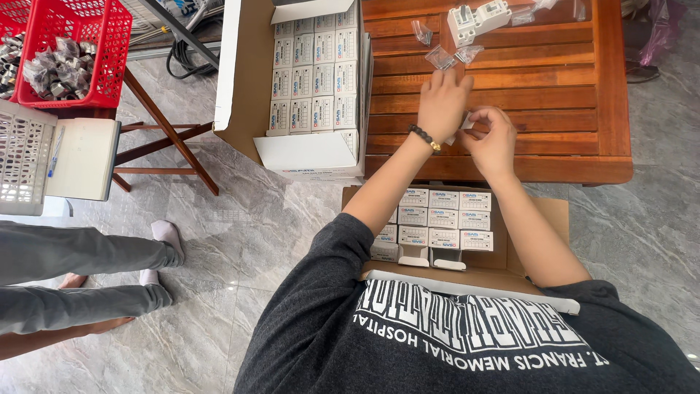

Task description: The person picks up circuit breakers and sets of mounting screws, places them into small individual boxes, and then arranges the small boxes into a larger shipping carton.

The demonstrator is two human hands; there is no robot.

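Observation:
My left hand (442,102) rests fingers-spread on the slatted wooden table (554,95), a dark bead bracelet on its wrist. Beside it my right hand (494,138) is curled and pinches a small white piece (467,122) between the two hands; what it is stays mostly hidden. Just beyond my fingers lie small clear plastic bags (442,57) and a white electrical part (477,20). Below the table edge an open cardboard box (543,219) in my lap holds rows of small white cartons (445,219).
A second open cardboard box (244,80) packed with small white cartons stands left of the table. A red basket (87,36) of wrapped metal parts sits at far left above a white crate (22,160). Another person's legs (80,277) stretch across the grey tiled floor.

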